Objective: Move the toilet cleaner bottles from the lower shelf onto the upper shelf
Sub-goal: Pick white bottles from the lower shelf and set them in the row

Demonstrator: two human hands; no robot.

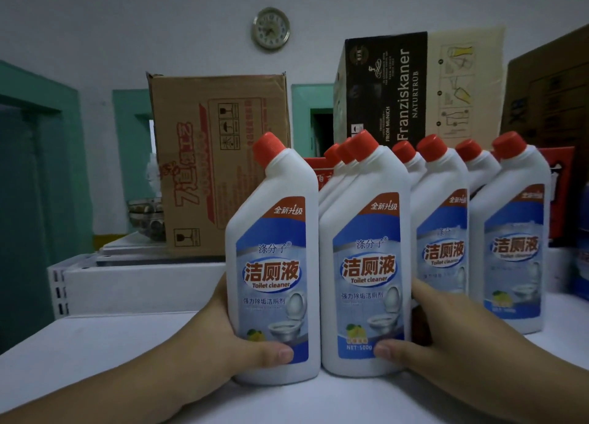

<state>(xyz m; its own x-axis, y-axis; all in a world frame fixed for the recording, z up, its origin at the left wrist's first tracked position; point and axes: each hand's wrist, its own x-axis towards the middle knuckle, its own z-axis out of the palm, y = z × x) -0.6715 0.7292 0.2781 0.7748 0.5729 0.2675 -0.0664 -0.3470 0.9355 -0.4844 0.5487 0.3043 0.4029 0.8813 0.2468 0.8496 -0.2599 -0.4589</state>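
Observation:
Two white toilet cleaner bottles with red caps stand side by side on the white shelf top (95, 353) right in front of me. My left hand (220, 344) grips the left bottle (274, 264) near its base, thumb on the label. My right hand (446, 344) grips the right bottle (366, 257) the same way. Several more bottles of the same kind (510, 238) stand upright in rows behind and to the right. The lower shelf is out of view.
A brown cardboard box (220, 162) stands behind on the left, a black and beige beer carton (414, 88) behind the bottles, more boxes (548, 104) at the right. A white shelf rail (127, 283) runs across at the left. A round clock (271, 28) hangs on the wall.

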